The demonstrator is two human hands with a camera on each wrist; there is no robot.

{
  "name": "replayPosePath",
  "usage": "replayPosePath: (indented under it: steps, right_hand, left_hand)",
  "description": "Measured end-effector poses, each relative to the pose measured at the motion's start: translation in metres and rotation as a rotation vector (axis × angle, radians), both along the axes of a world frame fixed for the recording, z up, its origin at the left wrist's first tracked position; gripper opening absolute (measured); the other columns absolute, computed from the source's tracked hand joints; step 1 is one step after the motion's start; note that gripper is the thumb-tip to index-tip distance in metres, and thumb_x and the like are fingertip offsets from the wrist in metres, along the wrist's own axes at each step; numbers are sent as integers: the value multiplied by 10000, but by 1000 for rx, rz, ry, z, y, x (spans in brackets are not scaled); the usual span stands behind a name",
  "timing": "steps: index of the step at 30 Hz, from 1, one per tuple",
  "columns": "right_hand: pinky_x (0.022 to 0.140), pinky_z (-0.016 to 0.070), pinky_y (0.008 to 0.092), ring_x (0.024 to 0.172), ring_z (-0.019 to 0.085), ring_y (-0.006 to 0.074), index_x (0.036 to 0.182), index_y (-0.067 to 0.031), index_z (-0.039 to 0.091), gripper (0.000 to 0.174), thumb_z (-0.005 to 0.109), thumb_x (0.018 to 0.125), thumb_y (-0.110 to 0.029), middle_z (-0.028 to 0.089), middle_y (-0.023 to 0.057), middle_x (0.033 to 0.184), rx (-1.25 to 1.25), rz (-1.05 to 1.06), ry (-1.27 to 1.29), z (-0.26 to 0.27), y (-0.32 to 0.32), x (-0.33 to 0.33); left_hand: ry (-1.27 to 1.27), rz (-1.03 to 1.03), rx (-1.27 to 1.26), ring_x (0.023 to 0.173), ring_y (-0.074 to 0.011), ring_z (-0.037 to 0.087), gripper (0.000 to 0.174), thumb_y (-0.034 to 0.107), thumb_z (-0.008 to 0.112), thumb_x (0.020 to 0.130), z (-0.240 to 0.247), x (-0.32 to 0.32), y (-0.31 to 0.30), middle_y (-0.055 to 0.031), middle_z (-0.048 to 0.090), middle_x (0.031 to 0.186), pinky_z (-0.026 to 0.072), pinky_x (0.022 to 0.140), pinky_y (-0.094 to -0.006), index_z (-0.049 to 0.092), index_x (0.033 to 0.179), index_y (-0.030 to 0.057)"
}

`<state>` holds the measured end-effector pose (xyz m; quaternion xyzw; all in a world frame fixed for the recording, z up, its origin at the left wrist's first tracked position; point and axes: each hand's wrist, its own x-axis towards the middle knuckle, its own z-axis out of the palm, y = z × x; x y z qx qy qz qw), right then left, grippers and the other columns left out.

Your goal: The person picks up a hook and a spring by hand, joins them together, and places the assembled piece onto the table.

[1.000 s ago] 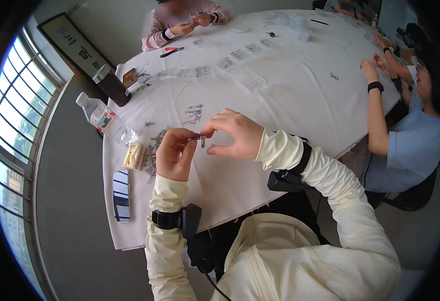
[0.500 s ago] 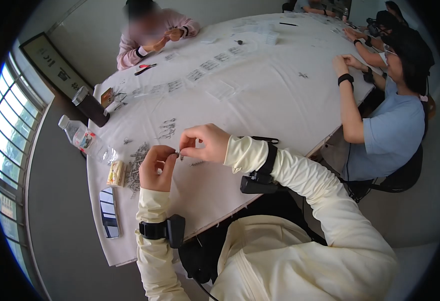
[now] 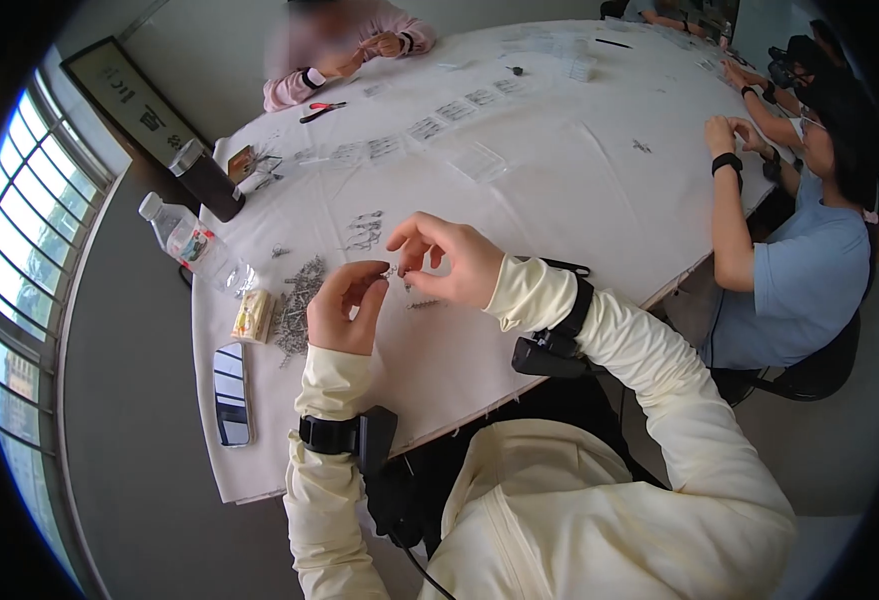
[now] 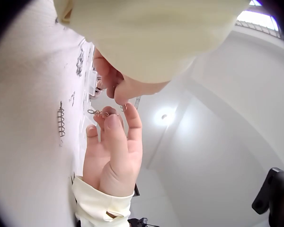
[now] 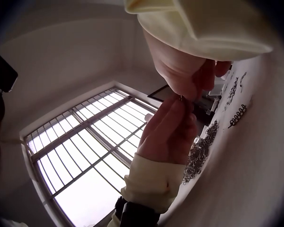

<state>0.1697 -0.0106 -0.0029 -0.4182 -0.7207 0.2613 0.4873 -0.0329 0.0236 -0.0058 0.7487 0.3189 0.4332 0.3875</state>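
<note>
My left hand [image 3: 344, 308], fingers bent, pinches a small metal wire piece [image 3: 391, 271] between thumb and forefinger. Facing it closely, my right hand [image 3: 459, 262] has its thumb and fingertips at the same spot. In the left wrist view, thin wire loops [image 4: 98, 113] show at the right hand's thumb tip, which pinches them; their exact shape is too small to tell. Below the hands on the cloth lies a dark wire coil [image 3: 422, 304], clearer as a spiral [image 5: 237, 116] in the right wrist view. A heap of small metal pieces [image 3: 297, 305] lies beside my left hand.
A tissue pack [image 3: 252, 316], a phone [image 3: 230, 394], a plastic bottle [image 3: 191, 240] and a dark flask [image 3: 209, 182] stand or lie at the left edge. More wire pieces [image 3: 364, 230] lie ahead. Red-handled pliers [image 3: 322, 112] are farther off. Other people sit around the table.
A second ago a metal piece dangled at my left fingertips beside the spread right hand. The right fingertips then closed in against the left ones; now they stand slightly apart. The head view has shifted.
</note>
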Motion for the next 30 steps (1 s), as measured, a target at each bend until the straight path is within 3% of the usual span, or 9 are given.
replayPosePath:
  steps: [6,9,11,14,18,20,22,24,30]
  right_hand:
    - [724,455,269,838,656,90,1022,-82,579,219,693,835,-92,698,-12,885,-63,-31,7,-4,4,5]
    - [695,464,268,809,655,100,955,-74,614,147,694,835,-102,697,-11,846,-110,-100,-139,-3,6,12]
    - [712,537,314,766,673,176,885,-62,661,101,690,817,-131,702,51,804,-131,-184,-164,-5,11,20]
    - [717,536,305,746,669,180,884,-68,672,110,690,806,-142,702,49,802,-125,-214,-250,-13,19,34]
    - [777,507,291,810,641,112,926,-43,643,125,701,840,-113,695,16,852,-262,-83,-107,1,17,29]
    - [772,500,283,823,641,112,932,-42,639,119,693,862,-121,694,20,875,-290,12,-22,-2,19,24]
    - [766,493,276,836,640,112,938,-41,634,116,686,883,-129,692,23,897,-319,109,66,-8,20,14]
    - [734,493,265,809,645,124,948,-22,646,155,714,881,-144,690,43,866,-404,276,377,-12,20,4]
    - [661,439,232,778,618,87,951,-54,659,161,645,947,-214,688,14,863,-489,336,380,-10,22,6]
  left_hand:
    - [9,47,-42,834,-134,666,164,36,653,881,-1,-7,5,-80,691,951,514,711,-254,687,1042,28]
    - [257,207,194,865,-216,641,166,39,664,827,2,-12,5,-83,657,936,511,730,-314,702,986,73]
    - [514,305,548,902,-299,606,191,27,661,780,-12,-22,13,-88,648,938,488,821,-367,714,953,90]
    - [528,336,519,958,-338,571,208,20,654,767,-14,-21,11,-96,637,953,466,873,-416,709,958,82]
    - [419,277,547,909,-301,565,259,18,682,747,-1,-10,5,-87,619,962,485,820,-399,680,997,89]
    - [217,130,338,902,-279,574,341,12,699,743,10,2,-5,-86,614,950,490,819,-386,655,1072,88]
    - [289,169,418,863,-233,607,387,-1,708,752,10,1,-5,-78,619,941,505,761,-343,632,1122,82]
    - [167,-39,321,813,-183,641,314,-6,697,802,13,7,-9,-65,658,920,492,666,-283,656,1107,57]
    - [108,-21,275,820,-136,637,257,-12,683,844,14,6,-9,-55,669,919,488,680,-254,668,1100,18]
